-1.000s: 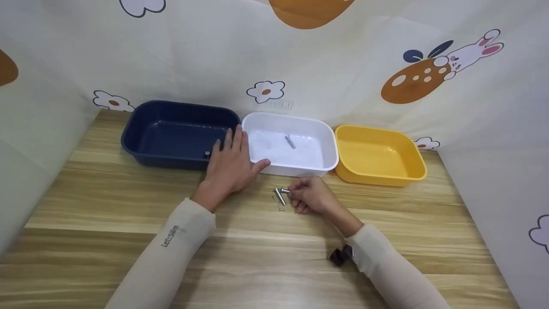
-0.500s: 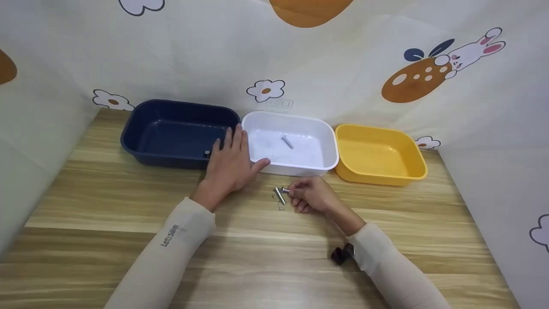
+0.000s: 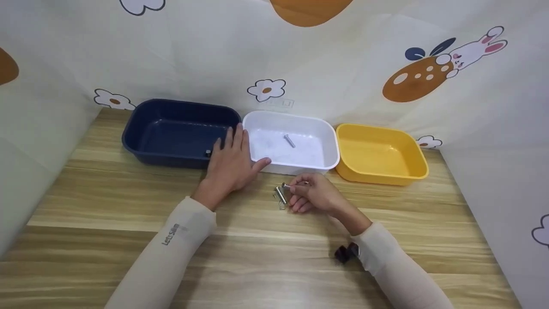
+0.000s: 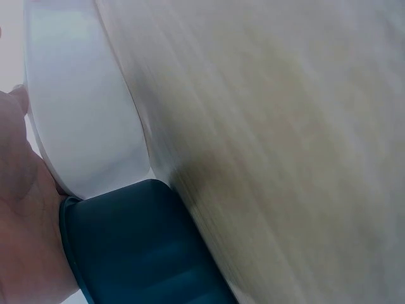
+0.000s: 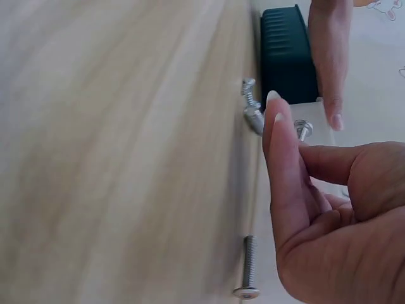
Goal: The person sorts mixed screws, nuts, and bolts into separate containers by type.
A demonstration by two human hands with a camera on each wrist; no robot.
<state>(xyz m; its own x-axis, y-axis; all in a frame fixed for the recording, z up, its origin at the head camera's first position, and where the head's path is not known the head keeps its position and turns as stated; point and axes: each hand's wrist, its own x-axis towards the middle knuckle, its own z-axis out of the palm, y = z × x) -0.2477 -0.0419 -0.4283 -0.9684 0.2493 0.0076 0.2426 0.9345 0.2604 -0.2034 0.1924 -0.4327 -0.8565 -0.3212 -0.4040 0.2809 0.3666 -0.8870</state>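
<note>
My right hand point(image 3: 315, 193) pinches a metal bolt point(image 3: 285, 186) between thumb and fingers, its round head point(image 5: 304, 126) sticking out towards the left. Just left of that hand, another bolt point(image 3: 281, 196) lies on the wooden table, with tiny screws point(image 3: 282, 206) beside it. The right wrist view also shows a bolt point(image 5: 249, 269) nearer the wrist, on the table. My left hand point(image 3: 231, 165) rests with straight fingers across the adjoining rims of the navy bin point(image 3: 150, 157) and the white bin point(image 3: 296, 168). One bolt point(image 3: 289, 140) lies inside the white bin.
A yellow bin point(image 3: 381, 177) stands right of the white one, all three in a row against a patterned cloth backdrop point(image 3: 334, 64). A small metal piece point(image 3: 208, 152) lies in the navy bin's front right corner. A black device point(image 3: 344, 254) sits at my right wrist.
My right hand has lifted the pinched bolt slightly and shifted it a little away from the bolt lying on the table. The left hand stays in place on the rims.
</note>
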